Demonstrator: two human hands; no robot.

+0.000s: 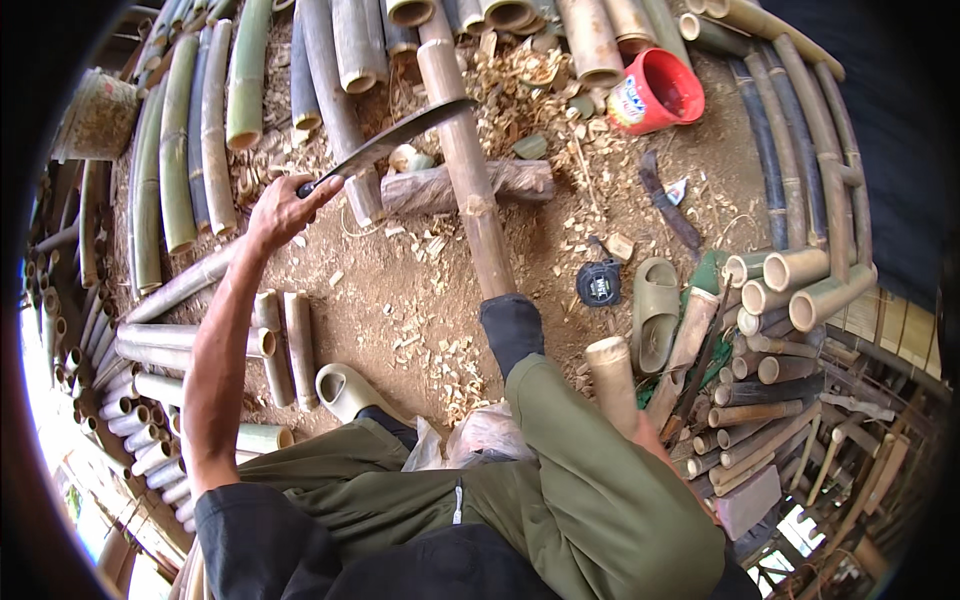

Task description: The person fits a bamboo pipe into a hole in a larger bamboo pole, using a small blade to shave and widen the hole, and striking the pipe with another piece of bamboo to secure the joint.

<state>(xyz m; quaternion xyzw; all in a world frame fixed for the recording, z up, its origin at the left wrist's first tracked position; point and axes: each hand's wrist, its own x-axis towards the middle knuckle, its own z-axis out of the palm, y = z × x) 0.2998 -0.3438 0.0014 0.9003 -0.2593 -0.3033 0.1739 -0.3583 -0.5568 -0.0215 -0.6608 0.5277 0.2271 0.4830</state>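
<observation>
My left hand [285,210] is closed around the black handle of a curved hand saw [400,135]. Its long dark blade lies across a bamboo pole [465,170]; the teeth cannot be made out. That pole rests over a short log [525,180], and my dark-socked foot [512,325] presses on its near end. Beside my raised right knee, my right hand [648,437] is at the lower end of a short pale bamboo piece [610,370] and seems to grip it. My leg hides most of that hand and forearm.
Bamboo poles [250,80] line the far side, and cut pieces [770,400] are stacked at right. A red bucket [660,92] lies tipped over. A tape measure [599,284], olive clogs [655,315] and a dark sheath-like strip [668,205] lie among wood chips on the dirt.
</observation>
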